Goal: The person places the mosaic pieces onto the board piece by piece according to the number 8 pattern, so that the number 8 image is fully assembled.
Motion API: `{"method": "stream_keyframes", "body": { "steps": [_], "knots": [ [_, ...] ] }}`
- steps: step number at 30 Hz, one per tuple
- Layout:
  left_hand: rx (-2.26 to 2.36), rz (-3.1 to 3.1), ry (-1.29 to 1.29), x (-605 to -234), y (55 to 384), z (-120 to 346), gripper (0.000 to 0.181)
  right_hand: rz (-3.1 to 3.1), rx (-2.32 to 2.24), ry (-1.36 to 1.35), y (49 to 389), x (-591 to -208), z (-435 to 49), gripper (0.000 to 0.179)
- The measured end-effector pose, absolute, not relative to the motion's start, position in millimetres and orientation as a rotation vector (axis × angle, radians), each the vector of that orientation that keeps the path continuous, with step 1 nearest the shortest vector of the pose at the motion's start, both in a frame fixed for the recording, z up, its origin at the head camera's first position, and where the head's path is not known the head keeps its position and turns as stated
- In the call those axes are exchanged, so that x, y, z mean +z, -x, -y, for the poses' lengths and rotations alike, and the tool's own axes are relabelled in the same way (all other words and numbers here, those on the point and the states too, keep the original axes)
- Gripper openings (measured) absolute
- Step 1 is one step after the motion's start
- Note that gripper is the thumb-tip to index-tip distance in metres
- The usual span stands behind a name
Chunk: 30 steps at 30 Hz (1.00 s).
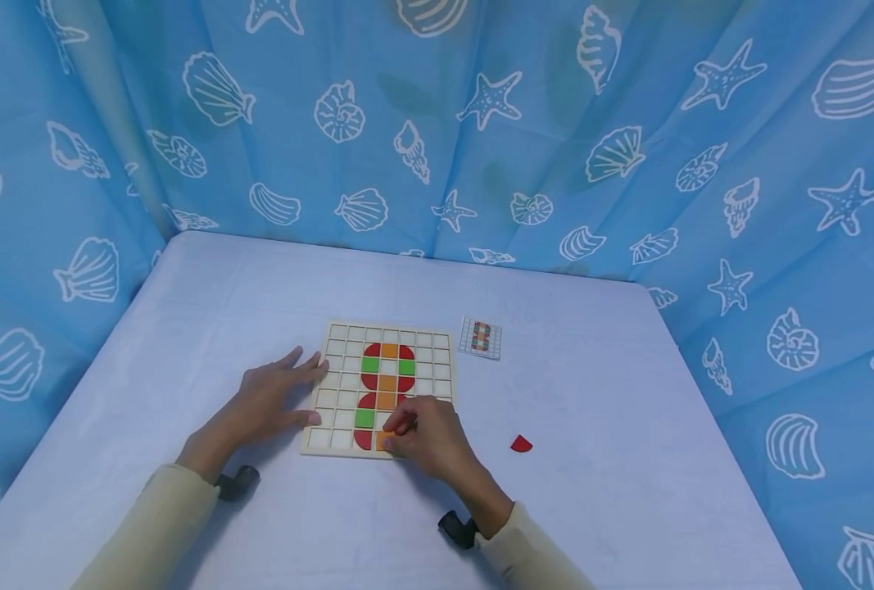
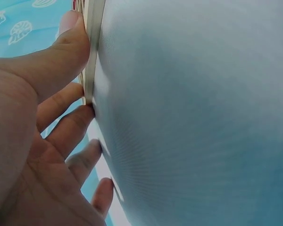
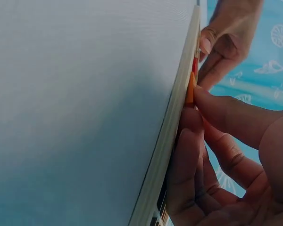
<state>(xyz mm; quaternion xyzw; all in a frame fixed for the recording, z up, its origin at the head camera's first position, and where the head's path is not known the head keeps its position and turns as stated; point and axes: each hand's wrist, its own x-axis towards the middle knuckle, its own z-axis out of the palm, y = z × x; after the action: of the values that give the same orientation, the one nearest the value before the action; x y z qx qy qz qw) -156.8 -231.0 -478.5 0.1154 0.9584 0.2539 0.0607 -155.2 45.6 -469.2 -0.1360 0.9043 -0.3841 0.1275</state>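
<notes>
A wooden grid board (image 1: pixel 342 393) lies on the table, with red quarter-circle, green square and orange square tiles set in some of its cells. My right hand (image 1: pixel 431 436) is over the lower part of the board and pinches an orange square tile (image 3: pixel 191 88) between thumb and fingers at the bottom row. Part of the pattern is hidden under that hand. Along the board's left edge my left hand (image 1: pixel 270 401) rests with spread fingers; in the left wrist view its thumb (image 2: pixel 70 35) lies against the wooden rim.
To the right of the board lies a loose red quarter-circle tile (image 1: pixel 521 443). A small pattern card (image 1: pixel 481 338) lies beyond the board's upper right corner. The white-covered table (image 1: pixel 591 369) is backed by a blue curtain (image 1: pixel 437 123) with shell prints.
</notes>
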Motion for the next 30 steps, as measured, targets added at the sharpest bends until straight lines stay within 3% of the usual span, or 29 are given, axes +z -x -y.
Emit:
{"method": "stream_keyframes", "body": {
  "steps": [13,19,30],
  "knots": [
    [0.765,-2.914,-0.357,-480,157,231,0.086,-2.592,-1.176,0.386,154,-466,-50,0.016],
    [0.773,-2.908,-0.353,-481,157,230,0.087,-2.583,-1.254,0.392,154,-464,-76,0.021],
    [0.772,-2.908,-0.354,-480,157,230,0.086,-2.712,-1.263,0.121,157,-465,-144,0.026]
  ]
}}
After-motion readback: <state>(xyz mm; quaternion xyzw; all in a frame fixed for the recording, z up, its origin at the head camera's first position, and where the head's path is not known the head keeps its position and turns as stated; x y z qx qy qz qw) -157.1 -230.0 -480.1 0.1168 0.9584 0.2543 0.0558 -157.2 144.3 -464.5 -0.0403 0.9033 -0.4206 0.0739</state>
